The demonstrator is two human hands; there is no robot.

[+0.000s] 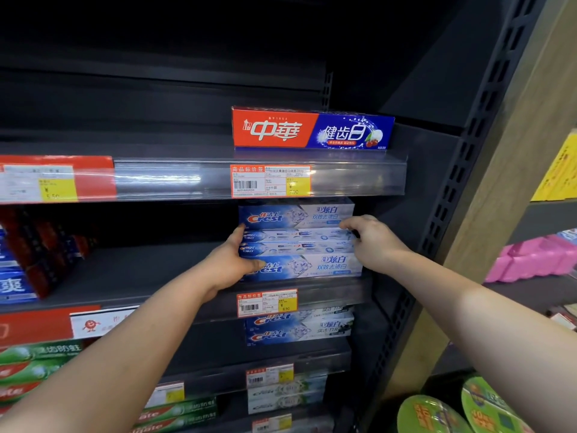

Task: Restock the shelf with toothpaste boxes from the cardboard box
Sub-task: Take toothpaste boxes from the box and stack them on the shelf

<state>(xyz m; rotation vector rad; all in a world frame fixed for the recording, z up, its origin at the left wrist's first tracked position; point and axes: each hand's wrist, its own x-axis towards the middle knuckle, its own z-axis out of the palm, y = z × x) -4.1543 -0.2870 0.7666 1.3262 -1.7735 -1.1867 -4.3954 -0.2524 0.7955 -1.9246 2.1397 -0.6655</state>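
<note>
Left hand (pixel 232 260): pressed against the left end of the stack of Crest boxes (pixel 299 245), fingers running up that end, thumb wrapped over the front face of the bottom box. It grips the stack

Right hand (pixel 371 242): on the opposite end of the stack, fingers curled in against the box ends, one fingertip up at the top box's lower corner. Also gripping. Both forearms are stretched out toward the rack

The stack sits between the two hands, four boxes high as far as I can see, long faces forward, resting on the shelf (pixel 140 270) near its right end

Just under the hands: price tag (pixel 267 303) on the shelf edge rail. Below that, more Crest packs (pixel 299 328) on the next level down

Above the hands: red-and-blue toothpaste box (pixel 312 129) alone on the upper level, with an orange label (pixel 270 181) in the clear rail under it

Well left of the left hand: red and blue cartons (pixel 40 254) on the same level; green cartons (pixel 37 367) lower down

Right of the right hand, past the slotted upright (pixel 462 170): pink packs (pixel 537 257); green round lids (pixel 468 407) below the right forearm
</note>
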